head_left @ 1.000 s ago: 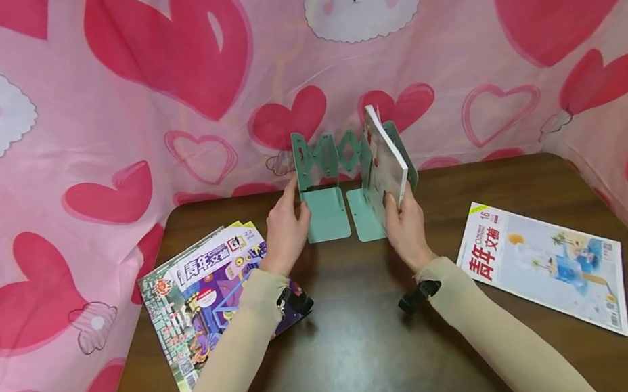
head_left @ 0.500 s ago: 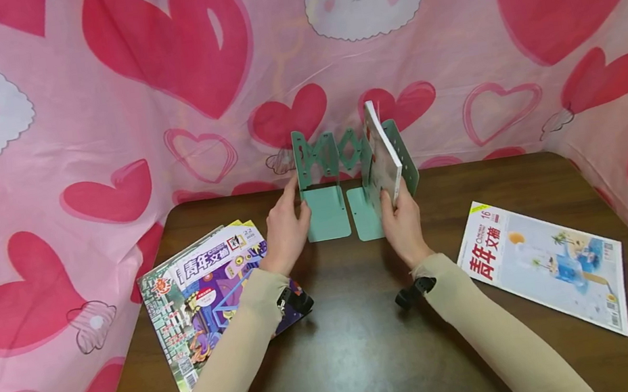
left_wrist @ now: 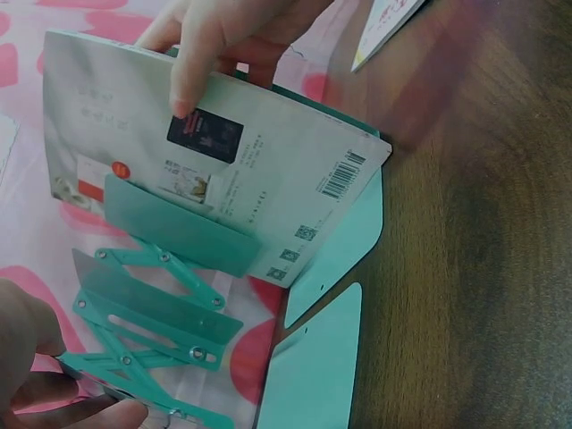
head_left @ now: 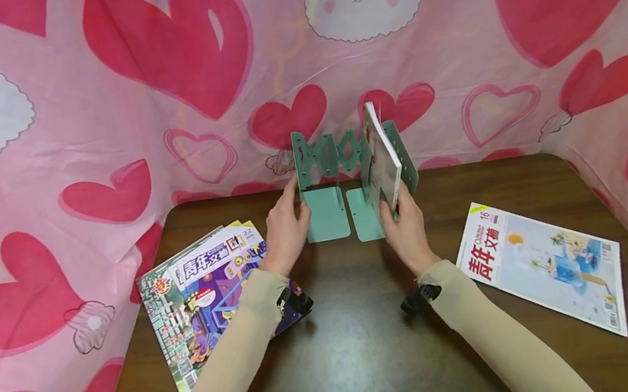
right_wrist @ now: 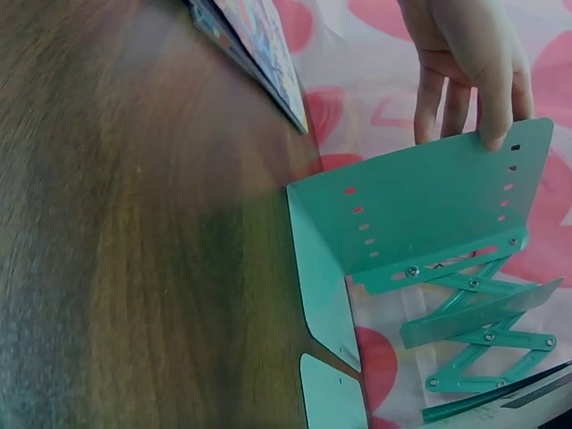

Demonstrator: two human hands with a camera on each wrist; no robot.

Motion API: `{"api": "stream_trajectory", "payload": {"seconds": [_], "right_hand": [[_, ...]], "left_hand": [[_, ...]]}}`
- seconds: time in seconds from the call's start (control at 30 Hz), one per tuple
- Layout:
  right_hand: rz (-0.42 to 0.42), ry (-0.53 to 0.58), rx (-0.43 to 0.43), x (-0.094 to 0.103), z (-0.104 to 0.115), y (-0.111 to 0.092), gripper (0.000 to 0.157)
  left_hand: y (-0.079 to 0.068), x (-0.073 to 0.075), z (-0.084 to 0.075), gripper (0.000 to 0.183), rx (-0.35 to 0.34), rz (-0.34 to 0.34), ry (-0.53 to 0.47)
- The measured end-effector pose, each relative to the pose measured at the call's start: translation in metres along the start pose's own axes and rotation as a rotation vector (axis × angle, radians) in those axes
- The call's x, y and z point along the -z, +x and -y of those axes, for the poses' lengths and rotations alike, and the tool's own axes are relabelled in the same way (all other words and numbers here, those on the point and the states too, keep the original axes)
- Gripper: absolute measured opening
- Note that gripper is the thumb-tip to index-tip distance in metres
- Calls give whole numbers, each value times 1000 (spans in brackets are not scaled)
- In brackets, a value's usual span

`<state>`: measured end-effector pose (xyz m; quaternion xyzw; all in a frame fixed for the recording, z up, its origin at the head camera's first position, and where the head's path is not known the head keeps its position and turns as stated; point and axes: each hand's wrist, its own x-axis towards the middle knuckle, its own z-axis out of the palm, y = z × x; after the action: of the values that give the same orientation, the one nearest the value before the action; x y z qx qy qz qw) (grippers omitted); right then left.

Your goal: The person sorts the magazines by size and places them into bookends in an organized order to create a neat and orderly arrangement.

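A green metal expandable bookend (head_left: pixel 326 214) with scissor links stands at the back of the table. My left hand (head_left: pixel 285 231) grips its left end plate (right_wrist: pixel 429 197), thumb on the inner face and fingers behind. In my right hand (head_left: pixel 407 226) is a pale magazine (head_left: pixel 386 167), pinched by its near edge. It stands upright and slightly tilted between the right-hand plates of the bookend. The left wrist view shows its back cover (left_wrist: pixel 295 170) with a barcode, the thumb pressing on it and the other fingers behind.
Several overlapping magazines (head_left: pixel 212 294) lie at the left, partly under the left forearm. Another magazine (head_left: pixel 547 268) with a blue and white cover lies flat at the right. A pink heart-patterned cloth (head_left: pixel 280 57) hangs behind the dark wooden table (head_left: pixel 365 366).
The magazine's near edge has shifted slightly left, and the right hand has slid a little along it. The left hand and bookend have stayed in place.
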<state>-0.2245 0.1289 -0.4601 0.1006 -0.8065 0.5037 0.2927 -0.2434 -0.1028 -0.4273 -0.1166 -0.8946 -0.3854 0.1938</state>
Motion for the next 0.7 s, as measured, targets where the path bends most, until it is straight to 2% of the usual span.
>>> {"api": "stream_trajectory", "payload": {"seconds": [0.13,0.4,0.57,0.7], "right_hand": [[11,-15,6,1,0,-1,55],[6,-37,-18,-2,-3,-3,43],[-24,-22,-30,-4,-2,-4,46],[-65,-14,-25,-4,-1,-5,54]], "left_hand": [[1,0,1,54,2,3,-5],[0,1,1,53,9,4,-7],[0,0,1,53,4,2,-11],[-1,0,1,53,1,1,-10]]}}
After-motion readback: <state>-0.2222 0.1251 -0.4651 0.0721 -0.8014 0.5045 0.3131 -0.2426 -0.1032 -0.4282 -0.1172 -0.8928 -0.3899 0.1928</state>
